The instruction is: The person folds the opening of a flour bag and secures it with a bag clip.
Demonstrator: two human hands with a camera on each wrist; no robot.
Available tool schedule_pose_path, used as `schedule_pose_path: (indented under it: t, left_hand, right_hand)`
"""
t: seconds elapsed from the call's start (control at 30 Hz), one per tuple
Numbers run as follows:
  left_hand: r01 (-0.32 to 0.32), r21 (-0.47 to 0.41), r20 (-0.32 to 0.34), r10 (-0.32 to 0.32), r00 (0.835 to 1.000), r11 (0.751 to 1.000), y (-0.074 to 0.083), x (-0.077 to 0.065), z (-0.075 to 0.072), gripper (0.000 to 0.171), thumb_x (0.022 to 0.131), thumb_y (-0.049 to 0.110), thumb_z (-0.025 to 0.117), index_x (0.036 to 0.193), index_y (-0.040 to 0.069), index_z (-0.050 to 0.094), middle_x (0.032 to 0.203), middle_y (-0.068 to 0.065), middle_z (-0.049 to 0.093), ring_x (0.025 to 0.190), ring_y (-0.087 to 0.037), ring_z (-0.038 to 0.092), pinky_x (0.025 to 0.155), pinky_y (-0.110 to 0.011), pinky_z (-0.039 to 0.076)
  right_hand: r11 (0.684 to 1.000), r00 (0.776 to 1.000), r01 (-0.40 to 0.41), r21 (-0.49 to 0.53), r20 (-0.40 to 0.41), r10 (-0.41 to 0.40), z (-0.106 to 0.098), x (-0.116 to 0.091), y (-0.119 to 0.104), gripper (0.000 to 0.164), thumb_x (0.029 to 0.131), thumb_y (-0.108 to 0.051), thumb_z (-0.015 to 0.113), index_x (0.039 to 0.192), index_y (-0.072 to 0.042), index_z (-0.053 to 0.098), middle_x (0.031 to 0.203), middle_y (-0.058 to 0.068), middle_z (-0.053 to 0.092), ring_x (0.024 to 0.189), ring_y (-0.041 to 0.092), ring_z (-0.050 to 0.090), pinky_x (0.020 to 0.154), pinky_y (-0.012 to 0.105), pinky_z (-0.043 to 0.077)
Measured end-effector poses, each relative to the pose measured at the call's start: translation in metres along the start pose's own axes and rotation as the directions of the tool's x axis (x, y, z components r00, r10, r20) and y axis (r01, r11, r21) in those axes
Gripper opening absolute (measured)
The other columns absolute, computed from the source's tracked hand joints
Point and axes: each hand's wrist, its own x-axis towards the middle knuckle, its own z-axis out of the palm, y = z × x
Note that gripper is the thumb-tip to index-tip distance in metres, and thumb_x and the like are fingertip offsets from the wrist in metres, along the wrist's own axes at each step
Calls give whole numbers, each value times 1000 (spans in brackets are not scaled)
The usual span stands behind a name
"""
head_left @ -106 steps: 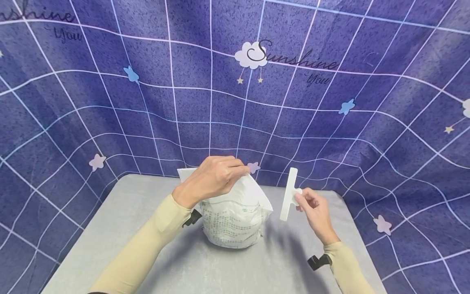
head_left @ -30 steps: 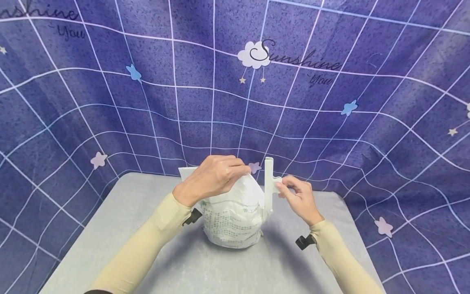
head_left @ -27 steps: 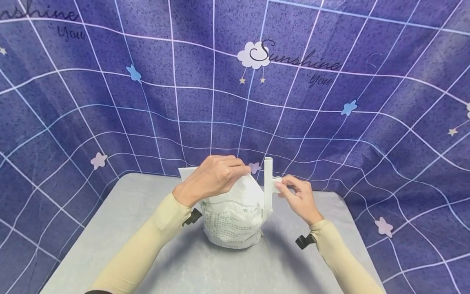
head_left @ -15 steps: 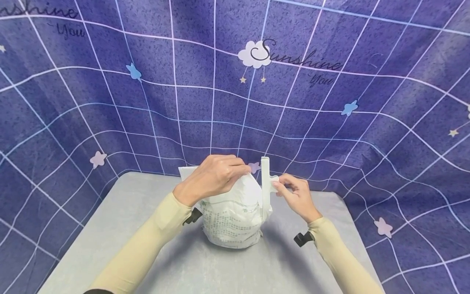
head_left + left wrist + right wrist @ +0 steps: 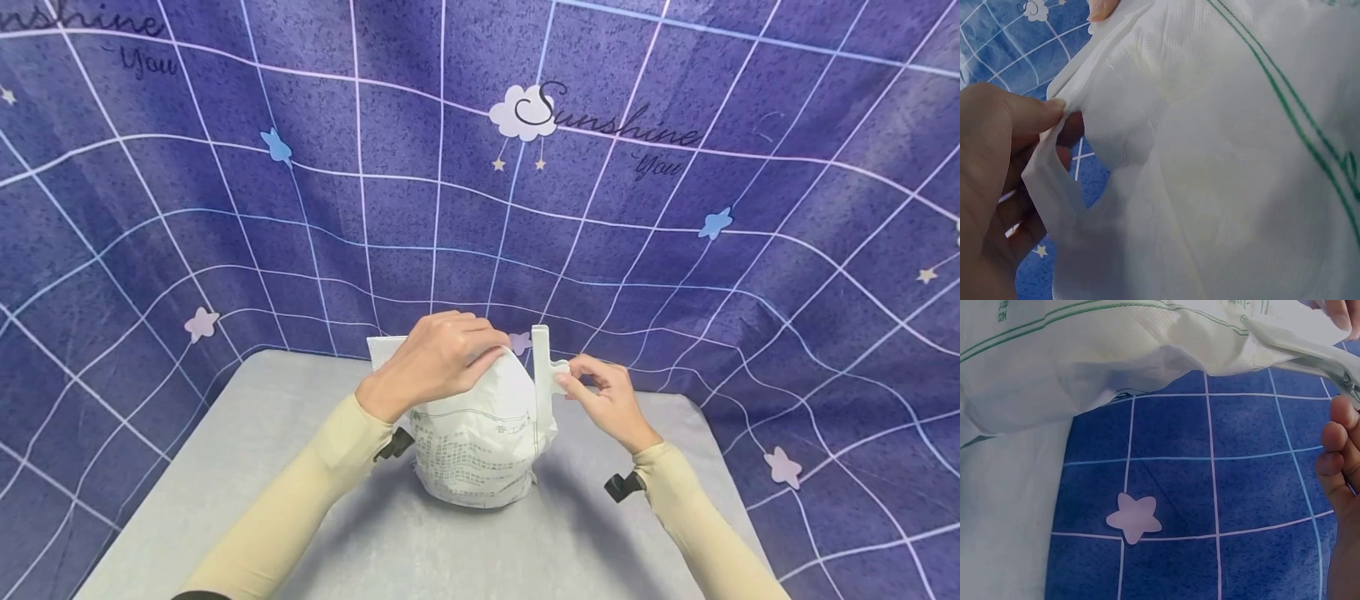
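Note:
A white bag [image 5: 472, 450] with printed text and green lines stands upright on the grey table, bulging at its base. My left hand [image 5: 438, 358] pinches its top edge; in the left wrist view the thumb [image 5: 1041, 115] presses the folded rim against the fingers. At the bag's right side, a long white bag clip [image 5: 542, 375] stands nearly vertical. My right hand [image 5: 609, 398] pinches the clip's handle between thumb and fingers. The clip [image 5: 1329, 361] meets the bag's edge in the right wrist view, where the edge seems to lie between its arms.
The grey tabletop [image 5: 315, 467] extends around the bag. Behind it and at both sides hangs a purple-blue cloth [image 5: 420, 208] with grid lines, stars and clouds. A black wrist camera [image 5: 624, 486] sits on the right sleeve.
My right hand has carried the clip leftward from beside the bag to its right edge, turning it more upright. Over the last half second little moves. My left hand keeps its pinch.

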Motion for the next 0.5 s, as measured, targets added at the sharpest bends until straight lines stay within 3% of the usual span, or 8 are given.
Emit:
schedule_pose_path:
  t: [0.13,0.37,0.5]
  left_hand:
    - [31,-8,-18,-31,999,999,0,2,-1,8,99,20,78,103,15,83,95,5,79,81,-12,74,74,-26,60]
    - [42,-3,-5,-42,999,999,0,3,-4,8,99,17,78,104,14,84,96,5,80,83,-13,75,75,-27,60]
    - [43,8,-6,-43,999,999,1,3,-4,9,98,16,79,104,13,84,96,4,80,83,-14,74,74,-28,60]
  right_hand:
    - [999,999,34,-5,17,-34,-2,1,1,20,88,17,74,91,-3,73,77,9,72,70,4,69,64,24,63]
    - [998,998,50,-45,44,-48,-3,4,-1,24,85,19,74,86,-4,69,74,7,68,68,4,66,64,20,61]
    - [997,996,52,-65,76,-47,-4,8,-14,24,85,20,73,83,-3,66,71,7,65,65,6,64,64,17,57]
